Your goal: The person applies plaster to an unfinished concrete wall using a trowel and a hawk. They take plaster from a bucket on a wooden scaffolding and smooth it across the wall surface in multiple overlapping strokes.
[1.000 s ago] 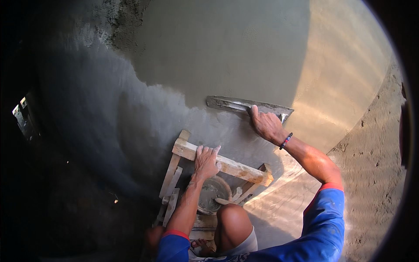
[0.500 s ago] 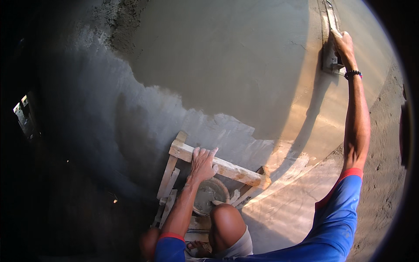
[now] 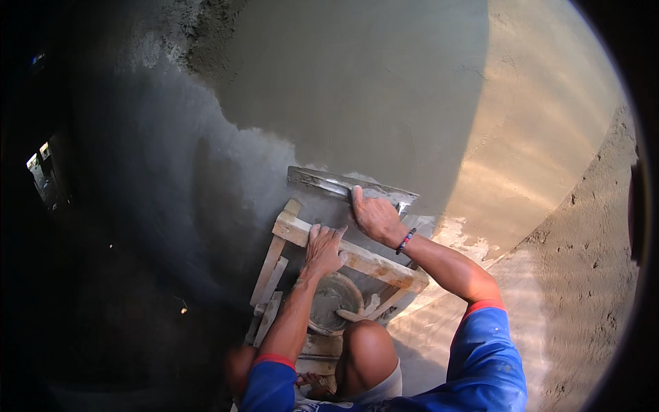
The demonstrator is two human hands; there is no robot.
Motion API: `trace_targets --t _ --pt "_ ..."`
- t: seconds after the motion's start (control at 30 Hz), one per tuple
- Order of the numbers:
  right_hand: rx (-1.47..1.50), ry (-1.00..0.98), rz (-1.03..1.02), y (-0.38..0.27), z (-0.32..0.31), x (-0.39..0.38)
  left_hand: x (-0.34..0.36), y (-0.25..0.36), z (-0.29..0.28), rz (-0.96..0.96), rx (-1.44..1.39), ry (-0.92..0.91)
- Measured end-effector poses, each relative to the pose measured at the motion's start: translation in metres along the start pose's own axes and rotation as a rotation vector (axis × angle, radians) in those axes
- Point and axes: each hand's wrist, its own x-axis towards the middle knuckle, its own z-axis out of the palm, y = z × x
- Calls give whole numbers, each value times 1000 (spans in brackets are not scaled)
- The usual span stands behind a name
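My right hand (image 3: 378, 218) is closed round the handle of a long flat plastering trowel (image 3: 322, 180). The blade lies at or close to the wall (image 3: 357, 82), along the lower edge of the smooth wet plaster. My left hand (image 3: 324, 251) grips the top bar of a wooden frame (image 3: 384, 268), with the thumb on the near side and fingers over the bar. Beneath that bar, a round bucket (image 3: 358, 296) holds grey mortar, and a wooden handle (image 3: 351, 316) sticks out over its rim.
My bent knee (image 3: 369, 347) is close to the bucket. Wooden slats (image 3: 319, 345) form a step below. Rough plaster (image 3: 583, 275) covers the wall at the right, and a coarse patch (image 3: 206, 41) shows at the upper left. The far left is dark.
My right hand has brought the trowel from the upper right of the wall down and left, turning it from upright to nearly level. The left hand keeps its hold on the bar.
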Motion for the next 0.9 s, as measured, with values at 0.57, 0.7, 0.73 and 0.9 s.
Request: trace_targets --t 0.57,0.7,0.73,0.9 --pt "311 1077 862 292 -259 -96 2 2 -8 -62 -11 -60" --pt "91 1260 924 397 -268 -219 7 19 7 -19 -9 -49" --pt "512 1329 862 369 -255 -202 4 7 -5 -39 46 -73" --pt "512 1027 510 308 -282 -160 6 9 -8 -37 81 -99"
